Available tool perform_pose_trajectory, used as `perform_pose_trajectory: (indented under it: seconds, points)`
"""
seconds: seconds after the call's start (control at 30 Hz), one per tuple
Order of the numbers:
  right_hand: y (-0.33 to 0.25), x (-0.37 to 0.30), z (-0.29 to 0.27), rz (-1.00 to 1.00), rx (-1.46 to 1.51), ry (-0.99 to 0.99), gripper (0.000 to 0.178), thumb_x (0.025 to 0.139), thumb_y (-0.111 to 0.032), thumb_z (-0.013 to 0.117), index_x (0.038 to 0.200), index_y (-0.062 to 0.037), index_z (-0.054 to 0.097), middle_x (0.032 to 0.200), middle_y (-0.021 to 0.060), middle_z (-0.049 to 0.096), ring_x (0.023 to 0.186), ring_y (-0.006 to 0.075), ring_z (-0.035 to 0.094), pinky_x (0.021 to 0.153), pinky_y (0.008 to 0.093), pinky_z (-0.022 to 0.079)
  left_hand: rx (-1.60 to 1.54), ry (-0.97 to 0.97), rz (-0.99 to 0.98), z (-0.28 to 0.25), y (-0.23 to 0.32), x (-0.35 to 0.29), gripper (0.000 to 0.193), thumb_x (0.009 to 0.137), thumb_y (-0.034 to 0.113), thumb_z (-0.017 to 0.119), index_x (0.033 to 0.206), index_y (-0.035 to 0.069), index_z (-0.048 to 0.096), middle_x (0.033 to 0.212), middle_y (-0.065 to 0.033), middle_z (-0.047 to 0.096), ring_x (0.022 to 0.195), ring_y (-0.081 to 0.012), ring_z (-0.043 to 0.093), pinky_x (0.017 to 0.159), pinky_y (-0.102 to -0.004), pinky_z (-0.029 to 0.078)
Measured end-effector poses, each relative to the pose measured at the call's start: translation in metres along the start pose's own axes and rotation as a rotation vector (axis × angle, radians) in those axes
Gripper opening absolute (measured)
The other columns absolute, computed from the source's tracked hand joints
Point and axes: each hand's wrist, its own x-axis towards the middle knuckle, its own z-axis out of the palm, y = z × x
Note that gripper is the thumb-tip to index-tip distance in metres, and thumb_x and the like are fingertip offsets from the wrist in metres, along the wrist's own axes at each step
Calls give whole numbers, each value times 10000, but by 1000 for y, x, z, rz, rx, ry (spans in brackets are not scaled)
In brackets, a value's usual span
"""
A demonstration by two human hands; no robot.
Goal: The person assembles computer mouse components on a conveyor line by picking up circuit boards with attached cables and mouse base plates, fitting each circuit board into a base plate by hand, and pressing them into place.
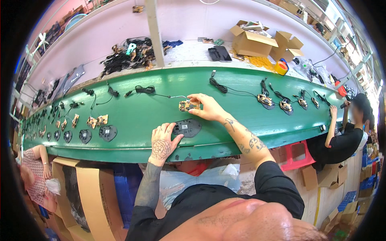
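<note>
At the near side of the counter (pixel 140 112), we have the left hand (pixel 163 138) clamped between thumb and fingers on the left end of the black base shell (pixel 189 128). The shell's long axis runs left to right. Directly beyond it, our right hand (pixel 206 107) pinches the right end of the circuit board (pixel 184 106), its long axis roughly parallel to the shell's. The two hands are apart. A strip of green separates board and shell; we cannot tell whether the board is raised. The right hand is nearer the board, the left nearer the shell. Farther left lies the coiled black cable (pixel 145 90), joined to the board by a pale lead (pixel 179 96).
</note>
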Motion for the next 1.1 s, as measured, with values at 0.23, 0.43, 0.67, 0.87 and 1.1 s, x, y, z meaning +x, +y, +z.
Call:
perform_pose_trajectory:
  seconds: [0.23, 0.43, 0.67, 0.87, 1.1]
  points:
    - [3, -23, -2, 129, 900, -47, 430, 906, -179, 712, 1290, -55, 564, 1125, 81, 661, 1043, 162, 618, 936, 334, 493, -120, 210, 41, -8, 14, 40, 893, 665, 306, 865, 1386, 4, 434, 1409, -201, 458, 1277, -380, 455, 1083, -466, 359]
    - [-5, -27, -10, 292, 1285, -18, 309, 1028, -327, 518, 1103, -44, 617, 968, 58, 685, 779, 145, 648, 673, 275, 535, -634, -206, -37, -20, 23, 92, 390, 864, 285, 726, 1121, 3, 640, 898, -140, 674, 852, -272, 642, 802, -376, 499]
    - [-6, -31, -10, 459, 1327, -60, 302, 1011, -275, 564, 1151, -9, 599, 1003, 70, 685, 892, 190, 706, 674, 249, 544, -660, -131, -340, -5, 2, 66, 175, 926, 158, 684, 1029, 18, 661, 831, -11, 649, 769, -80, 571, 701, -251, 482]
    - [-8, -26, -8, 550, 1077, -96, 362, 975, -324, 626, 1152, -9, 617, 998, 50, 678, 893, 165, 708, 694, 214, 540, -384, -82, -221, -7, 0, 50, 158, 917, 166, 692, 956, 16, 667, 816, -38, 649, 729, -113, 594, 655, -251, 490]
    - [7, -23, -10, 666, 906, -56, 340, 959, -305, 639, 1135, -13, 633, 998, 52, 685, 841, 150, 711, 657, 200, 513, -360, -90, -154, 10, 0, 39, 133, 926, 153, 653, 934, 25, 620, 865, -84, 600, 721, -193, 583, 622, -307, 474]
